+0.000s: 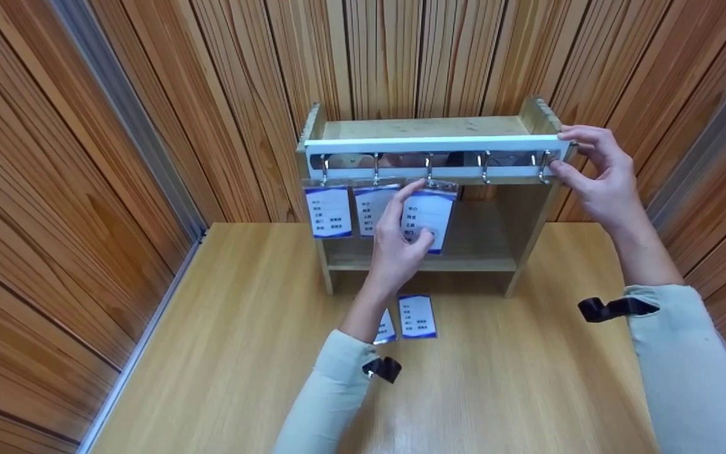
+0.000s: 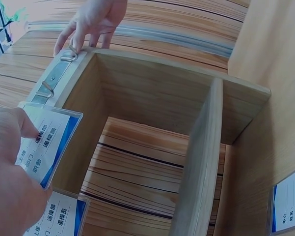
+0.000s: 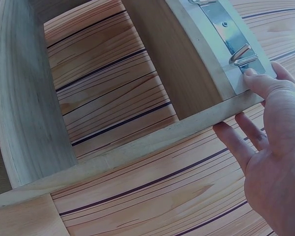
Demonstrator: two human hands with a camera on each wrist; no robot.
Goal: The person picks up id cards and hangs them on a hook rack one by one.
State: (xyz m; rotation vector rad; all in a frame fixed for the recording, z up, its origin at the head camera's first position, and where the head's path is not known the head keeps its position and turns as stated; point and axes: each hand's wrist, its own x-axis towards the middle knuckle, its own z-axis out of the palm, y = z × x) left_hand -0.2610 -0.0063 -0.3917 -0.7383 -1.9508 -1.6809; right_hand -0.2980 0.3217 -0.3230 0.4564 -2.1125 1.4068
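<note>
as the head view has it: wooden shelf unit [image 1: 525,221] at roughly two o'clock from centre, standing on the table [image 1: 527,384], with a hook rack [image 1: 401,144] along its upper front.
left hand: [image 1: 397,243] near the middle, not closed round anything; index finger reaches up to the clear top of the third card [image 1: 441,214], thumb over its front.
third card: right below the third hook [image 1: 428,165]; can't tell if it's actually hooked on.
first card [image 1: 328,212] and second card [image 1: 366,208]: off toward nine o'clock from it, below the first two hooks.
right hand: [image 1: 609,180] between two and three o'clock, gripping the rack's end beside the fifth hook [image 1: 546,165].
table cards: [image 1: 417,316] two lying at six o'clock from the third one, one partly behind the left arm.
left wrist view: third card between eight and nine o'clock, second peeking out at seven, a table card at four, right hand up at eleven.
right wrist view: right hand just past three o'clock, thumb on the rack's front by a hook at two.
</note>
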